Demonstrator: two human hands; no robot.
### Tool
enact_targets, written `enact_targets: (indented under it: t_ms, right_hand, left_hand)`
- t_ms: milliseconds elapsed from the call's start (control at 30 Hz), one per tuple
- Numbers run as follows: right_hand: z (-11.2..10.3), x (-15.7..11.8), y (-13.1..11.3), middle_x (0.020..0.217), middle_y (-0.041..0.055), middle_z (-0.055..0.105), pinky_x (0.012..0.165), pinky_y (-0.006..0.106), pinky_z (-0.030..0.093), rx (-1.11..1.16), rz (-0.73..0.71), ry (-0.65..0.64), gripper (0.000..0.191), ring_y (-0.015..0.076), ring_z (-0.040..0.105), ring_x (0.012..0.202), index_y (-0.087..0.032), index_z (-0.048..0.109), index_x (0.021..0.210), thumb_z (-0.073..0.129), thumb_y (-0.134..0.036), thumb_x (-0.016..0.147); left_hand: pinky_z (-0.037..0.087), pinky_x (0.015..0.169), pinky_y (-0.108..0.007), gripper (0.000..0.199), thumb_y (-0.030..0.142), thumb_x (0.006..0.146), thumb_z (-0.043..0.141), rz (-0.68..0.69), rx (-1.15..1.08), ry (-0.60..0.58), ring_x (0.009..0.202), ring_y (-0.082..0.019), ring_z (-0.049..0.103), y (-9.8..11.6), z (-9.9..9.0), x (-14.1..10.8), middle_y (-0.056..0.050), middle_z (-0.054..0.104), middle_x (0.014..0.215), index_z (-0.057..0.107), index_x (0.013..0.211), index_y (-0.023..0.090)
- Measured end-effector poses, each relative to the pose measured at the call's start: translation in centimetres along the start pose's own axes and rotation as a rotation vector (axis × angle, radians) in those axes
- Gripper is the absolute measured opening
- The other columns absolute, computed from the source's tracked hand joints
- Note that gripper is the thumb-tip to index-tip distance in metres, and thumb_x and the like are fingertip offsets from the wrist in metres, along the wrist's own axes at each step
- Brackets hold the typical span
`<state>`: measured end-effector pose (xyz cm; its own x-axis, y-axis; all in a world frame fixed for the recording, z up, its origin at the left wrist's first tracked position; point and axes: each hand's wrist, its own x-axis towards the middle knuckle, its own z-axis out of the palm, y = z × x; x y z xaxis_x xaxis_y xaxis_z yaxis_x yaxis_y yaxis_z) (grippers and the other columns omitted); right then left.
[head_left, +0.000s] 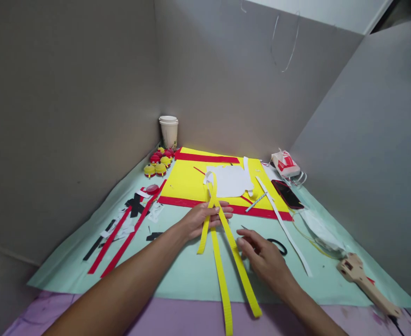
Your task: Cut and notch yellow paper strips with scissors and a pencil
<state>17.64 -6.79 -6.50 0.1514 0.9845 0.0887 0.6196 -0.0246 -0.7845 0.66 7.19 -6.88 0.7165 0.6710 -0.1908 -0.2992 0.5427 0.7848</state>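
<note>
My left hand (205,217) is closed around yellow ribbed paper strips (221,280). One strip bends into a loop above my fingers, and long ends hang toward the front edge. To the right, my right hand (259,252) hovers with fingers loosely curled and apart, and no strip shows between them. Scissors (278,246) lie partly hidden behind that hand; a black handle loop and a thin blade tip show. Beyond both hands is a yellow sheet (182,179) with red bands. On it rests torn white paper (231,181).
Red strips (131,233) and black scraps (135,205) lie at left, below several red-and-yellow round pieces (158,163) and a paper cup (169,130). At right are a phone (287,193), a white strip (285,228) and a glue gun (366,284). Grey walls enclose the table.
</note>
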Motion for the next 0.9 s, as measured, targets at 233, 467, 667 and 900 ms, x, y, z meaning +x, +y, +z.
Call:
enact_targets:
  t_ms: [233,467,667,900]
  right_hand:
    - [2.9,4.3,-1.1,0.056,-0.0040,0.052,0.051,0.025,0.030,0.263,0.103,-0.054,0.027,0.0139,0.044,0.054,-0.019,0.070,0.085,0.064,-0.045,0.081]
    - [3.7,5.3,-0.4,0.067,0.0015,0.066,0.056,0.026,0.042,0.479,0.210,-0.028,0.037,0.0180,0.057,0.061,-0.018,0.068,0.089,0.062,-0.053,0.081]
    - [4.1,5.4,-0.5,0.067,0.0013,0.066,0.055,0.024,0.044,0.594,0.205,-0.042,0.037,0.0166,0.058,0.060,-0.017,0.067,0.090,0.064,-0.053,0.080]
    - [4.2,5.4,-0.6,0.057,-0.0041,0.056,0.045,0.021,0.039,0.659,0.192,-0.064,0.033,0.0114,0.050,0.050,-0.017,0.066,0.091,0.064,-0.049,0.082]
  left_hand:
    - [0.050,0.098,-0.037,0.028,0.011,0.090,0.055,0.064,-0.128,0.042,0.110,-0.026,0.066,0.0,-0.1,0.2,-0.022,0.066,0.120,0.059,0.118,0.008]
    - [0.051,0.093,-0.036,0.029,0.023,0.096,0.048,0.060,-0.222,0.125,0.107,-0.025,0.067,0.5,-0.1,0.3,-0.022,0.065,0.120,0.054,0.120,0.008]
    - [0.052,0.081,-0.035,0.036,0.027,0.094,0.044,-0.053,-0.200,0.020,0.096,-0.026,0.068,0.1,-0.1,0.3,-0.022,0.068,0.111,0.063,0.113,0.004]
    - [0.047,0.088,-0.038,0.032,0.023,0.089,0.053,-0.043,-0.119,-0.024,0.095,-0.027,0.066,-0.7,0.2,0.2,-0.019,0.071,0.104,0.069,0.110,0.005]
